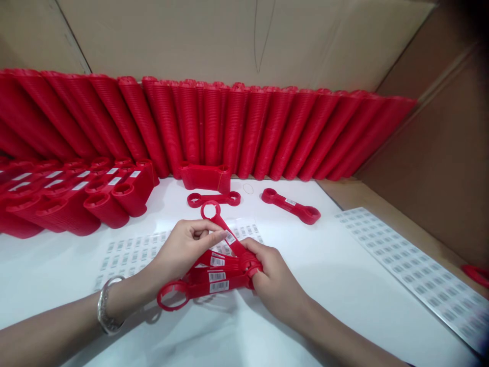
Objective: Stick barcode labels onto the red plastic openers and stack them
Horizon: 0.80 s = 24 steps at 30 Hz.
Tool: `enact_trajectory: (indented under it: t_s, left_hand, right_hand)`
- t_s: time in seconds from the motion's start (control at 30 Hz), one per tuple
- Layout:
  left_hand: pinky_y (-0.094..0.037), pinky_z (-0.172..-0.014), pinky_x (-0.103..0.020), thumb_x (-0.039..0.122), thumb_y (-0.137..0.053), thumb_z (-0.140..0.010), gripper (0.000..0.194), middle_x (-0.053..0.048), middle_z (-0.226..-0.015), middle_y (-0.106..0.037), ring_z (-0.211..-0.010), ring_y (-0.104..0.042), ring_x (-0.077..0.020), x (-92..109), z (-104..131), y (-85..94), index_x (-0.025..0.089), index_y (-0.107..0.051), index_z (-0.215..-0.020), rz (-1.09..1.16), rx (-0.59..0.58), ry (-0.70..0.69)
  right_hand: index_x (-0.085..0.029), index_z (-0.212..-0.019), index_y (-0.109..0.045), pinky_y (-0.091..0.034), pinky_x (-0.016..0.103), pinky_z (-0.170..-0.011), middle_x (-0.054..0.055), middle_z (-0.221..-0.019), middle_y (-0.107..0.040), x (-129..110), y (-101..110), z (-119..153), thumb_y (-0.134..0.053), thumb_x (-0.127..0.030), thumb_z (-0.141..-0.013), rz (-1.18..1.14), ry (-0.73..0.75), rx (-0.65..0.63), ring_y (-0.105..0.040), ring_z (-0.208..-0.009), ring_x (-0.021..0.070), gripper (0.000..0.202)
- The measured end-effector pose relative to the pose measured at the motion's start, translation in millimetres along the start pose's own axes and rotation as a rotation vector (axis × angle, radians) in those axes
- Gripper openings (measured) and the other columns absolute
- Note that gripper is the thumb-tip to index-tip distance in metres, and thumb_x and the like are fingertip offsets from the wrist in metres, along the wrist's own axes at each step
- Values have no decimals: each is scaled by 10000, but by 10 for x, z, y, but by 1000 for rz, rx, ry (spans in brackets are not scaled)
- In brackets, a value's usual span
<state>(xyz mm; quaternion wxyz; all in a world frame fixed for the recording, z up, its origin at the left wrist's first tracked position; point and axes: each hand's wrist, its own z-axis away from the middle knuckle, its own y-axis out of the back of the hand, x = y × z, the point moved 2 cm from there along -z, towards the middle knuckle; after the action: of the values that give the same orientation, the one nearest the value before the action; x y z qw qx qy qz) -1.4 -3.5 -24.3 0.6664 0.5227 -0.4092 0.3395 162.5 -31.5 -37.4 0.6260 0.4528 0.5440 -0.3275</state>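
My right hand (273, 275) grips a fanned bunch of red plastic pieces (198, 279) by their stacked ring ends. Each piece has a ring at the end, and several carry white barcode labels on their bars. My left hand (191, 242), with a bracelet at the wrist, has its thumb and forefinger pressed together at the label (229, 237) on the uppermost piece, whose free ring points away from me. Beneath my left forearm and the bunch lies a sheet of barcode labels (126, 255), partly hidden.
Tall red stacks (233, 132) lean along the cardboard wall (214, 41). Labelled shorter stacks (114, 201) stand at left. Beyond my hands are a red block of pieces (206, 177), one loose piece (214, 199) and a small labelled stack (291, 205). Another label sheet (412, 265) lies right.
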Motion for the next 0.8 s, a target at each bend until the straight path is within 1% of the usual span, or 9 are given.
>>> enact_trajectory:
  t_s: [0.1, 0.2, 0.27, 0.4, 0.47, 0.53, 0.6, 0.7, 0.8]
  left_hand:
    - [-315, -439, -206, 485, -549, -765, 323, 41, -507, -488, -466, -398, -88, 11, 13, -7, 184, -664, -751, -94, 24, -62]
    - [-298, -428, -202, 448, -502, -810, 302, 60, -461, -408, -436, -350, -80, 15, 31, -14, 193, -652, -752, -288, 90, -198]
    - [-324, -459, -206, 401, -461, -845, 284, 54, -478, -438, -450, -380, -84, 24, 42, -18, 195, -639, -764, -499, 151, -379]
    - [-370, -549, -251, 362, -427, -874, 283, -8, -612, -568, -570, -484, -129, 61, 64, -28, 175, -599, -750, -968, 319, -783]
    - [-357, -542, -271, 373, -426, -874, 292, -27, -635, -561, -588, -479, -151, 85, 69, -29, 168, -575, -727, -1128, 378, -879]
    - [-347, -529, -281, 413, -413, -872, 326, -38, -641, -534, -588, -461, -164, 107, 64, -21, 163, -552, -715, -1218, 400, -881]
    - [-363, -543, -290, 487, -392, -863, 383, -52, -676, -521, -620, -463, -181, 118, 49, 2, 150, -545, -763, -1251, 399, -817]
    - [-403, -591, -310, 591, -355, -837, 513, -75, -772, -518, -693, -477, -204, 123, 15, 72, 122, -522, -959, -1221, 410, -714]
    - [-423, -647, -325, 615, -344, -830, 583, -89, -883, -518, -774, -490, -219, 133, -28, 173, 140, -430, -1156, -1198, 460, -650]
  right_hand:
    - [-184, -751, -519, -379, 246, -581, -5, -715, -576, 1, -8, 2, -337, -16, -597, -3, 4, -6, -521, -663, 142, 292]
    - [-183, -740, -511, -365, 240, -564, -11, -689, -552, 4, -13, 5, -339, -16, -595, 14, 3, -8, -505, -640, 134, 280]
    - [-182, -738, -511, -360, 239, -559, -12, -686, -547, 0, -16, 9, -340, -20, -595, 29, 16, -12, -493, -632, 131, 275]
    - [-185, -755, -517, -363, 242, -571, -15, -702, -556, -15, -19, 16, -323, -13, -584, 56, 52, -22, -475, -627, 127, 310]
    - [-186, -755, -511, -362, 245, -574, -14, -702, -554, -19, -17, 17, -317, -5, -574, 80, 61, -20, -474, -626, 129, 320]
    - [-185, -754, -507, -363, 248, -581, -10, -711, -554, -19, -14, 16, -316, 2, -567, 97, 63, -16, -480, -635, 131, 327]
    - [-185, -758, -508, -365, 248, -586, -8, -718, -555, -13, -13, 16, -318, 5, -565, 96, 60, -16, -488, -646, 133, 330]
    - [-184, -746, -506, -362, 244, -576, -10, -708, -554, -4, -22, 19, -329, 2, -585, 75, 45, -26, -489, -637, 129, 303]
    - [-183, -727, -500, -367, 246, -581, -8, -709, -560, -11, -36, 21, -346, -3, -617, 49, 41, -40, -497, -647, 131, 261]
